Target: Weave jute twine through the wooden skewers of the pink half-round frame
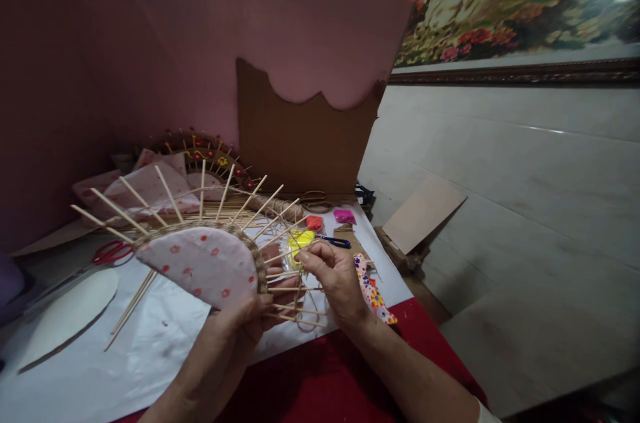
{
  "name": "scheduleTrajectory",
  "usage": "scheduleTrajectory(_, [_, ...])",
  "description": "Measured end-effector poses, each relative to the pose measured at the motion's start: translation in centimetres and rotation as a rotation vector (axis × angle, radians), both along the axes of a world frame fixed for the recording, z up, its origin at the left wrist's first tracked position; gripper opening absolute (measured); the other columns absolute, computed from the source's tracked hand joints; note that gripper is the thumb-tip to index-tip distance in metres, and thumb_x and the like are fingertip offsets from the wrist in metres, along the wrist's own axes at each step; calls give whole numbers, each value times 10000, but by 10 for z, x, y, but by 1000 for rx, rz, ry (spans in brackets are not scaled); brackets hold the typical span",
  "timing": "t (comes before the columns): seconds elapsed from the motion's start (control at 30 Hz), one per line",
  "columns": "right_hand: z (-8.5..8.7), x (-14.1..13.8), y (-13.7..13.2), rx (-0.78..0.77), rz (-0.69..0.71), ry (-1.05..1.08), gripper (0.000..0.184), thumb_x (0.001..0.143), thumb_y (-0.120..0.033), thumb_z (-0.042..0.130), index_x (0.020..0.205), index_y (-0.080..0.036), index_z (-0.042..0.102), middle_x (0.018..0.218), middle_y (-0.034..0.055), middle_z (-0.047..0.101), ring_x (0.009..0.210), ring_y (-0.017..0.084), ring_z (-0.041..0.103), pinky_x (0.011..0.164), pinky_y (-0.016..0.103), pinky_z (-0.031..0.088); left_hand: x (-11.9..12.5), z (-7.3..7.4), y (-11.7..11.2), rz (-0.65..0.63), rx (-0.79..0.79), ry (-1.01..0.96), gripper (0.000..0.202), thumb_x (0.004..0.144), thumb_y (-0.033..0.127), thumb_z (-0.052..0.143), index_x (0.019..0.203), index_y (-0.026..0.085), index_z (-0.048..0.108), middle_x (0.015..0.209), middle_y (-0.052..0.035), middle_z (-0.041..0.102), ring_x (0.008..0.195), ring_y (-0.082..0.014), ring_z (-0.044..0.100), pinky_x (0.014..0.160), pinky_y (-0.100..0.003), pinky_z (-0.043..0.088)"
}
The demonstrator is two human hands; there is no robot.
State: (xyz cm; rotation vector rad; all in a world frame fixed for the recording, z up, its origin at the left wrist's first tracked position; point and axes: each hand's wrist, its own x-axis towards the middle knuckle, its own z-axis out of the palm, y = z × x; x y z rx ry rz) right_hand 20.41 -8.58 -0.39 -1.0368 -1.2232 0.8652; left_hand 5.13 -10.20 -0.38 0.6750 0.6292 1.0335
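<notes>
My left hand (250,321) grips the lower edge of a basket base (203,265) covered in pink dotted fabric, held tilted above the table. Wooden sticks (165,199) fan out from its rim, which is bound with twine. My right hand (336,276) is closed in a pinch on a strand of twine (300,313) between the sticks at the base's right side. The strand hangs in a loop below my right hand.
White paper (150,349) covers the table over a red cloth (325,376). On it lie red scissors (111,252), a white oval cutout (70,313), a twine spool (280,208), coloured clay pieces (344,216), a blue pen (334,241). Behind stands a pink cardboard panel (250,36).
</notes>
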Motion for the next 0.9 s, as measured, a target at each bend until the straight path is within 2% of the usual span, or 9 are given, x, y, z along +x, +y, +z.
scheduleTrajectory(0.1, [3,0,-1,0,-3,-5,245,732,-332,624,570,-181,521,594,-25,446,574,109,376,569,246,340,0,4,-2,1,-14,9,545,681,139,619,1217,153,524,1066,-120,683,993,-297,624,768,-368,523])
scheduleTrajectory(0.2, [5,0,-2,8,-13,0,262,741,-329,615,553,-183,505,558,-42,397,536,97,329,534,243,297,0,6,-4,-21,-23,1,492,707,138,574,1198,132,548,1057,-125,687,1002,-282,621,808,-362,506])
scheduleTrajectory(0.43, [2,2,-2,-9,-14,7,266,753,-326,612,564,-180,496,540,-55,376,501,83,290,495,237,257,-1,7,-4,-13,-45,12,496,678,132,581,1174,109,578,1066,-142,682,1008,-282,616,800,-351,511])
scheduleTrajectory(0.63, [-1,4,0,3,-13,17,261,763,-309,608,571,-173,496,542,-58,386,495,73,289,485,229,252,-1,7,-4,-37,-71,3,341,683,106,556,1006,67,658,1038,-162,689,1013,-287,614,838,-357,497])
scheduleTrajectory(0.83, [-2,4,0,-16,7,67,218,762,-290,608,606,-164,522,576,-51,411,502,67,289,470,220,243,-2,3,-3,-5,-82,-19,524,682,114,584,1205,129,546,1004,-121,706,989,-290,628,801,-370,515])
scheduleTrajectory(0.9, [-1,4,0,-22,20,90,215,754,-282,616,605,-165,513,577,-54,404,500,65,279,468,218,239,-2,2,-2,-11,-69,-32,528,687,133,590,1212,119,533,1006,-132,703,986,-293,630,787,-367,521])
